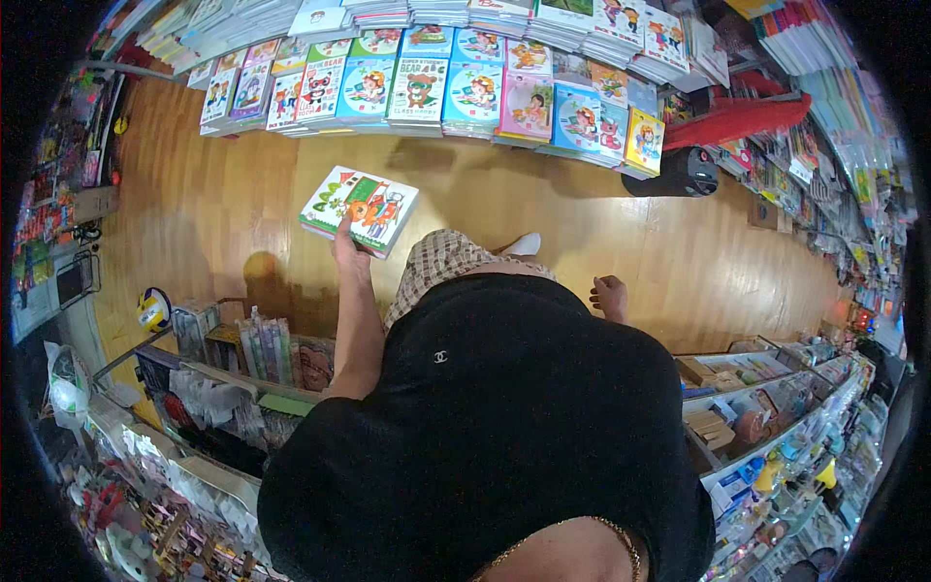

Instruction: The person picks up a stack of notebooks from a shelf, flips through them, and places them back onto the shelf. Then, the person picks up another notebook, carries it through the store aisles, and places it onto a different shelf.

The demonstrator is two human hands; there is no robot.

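My left hand (350, 247) grips the near edge of a stack of notebooks (361, 207), its thumb lying on the top cover. That cover is white and green with a cartoon bear on it. The fingers beneath the stack are hidden. On the right, my right hand (608, 295) hangs beside my body over the wooden floor, fingers loosely curled, with nothing seen in it. Beyond both hands, piles of picture-cover notebooks (414, 87) stand side by side along a display.
A black cylindrical object (673, 173) lies by a red cloth (742, 116) at the display's right end. Shelves of goods (749, 378) flank me at the lower right. At the left are a metal-edged rack (218, 375) and a volleyball (154, 310).
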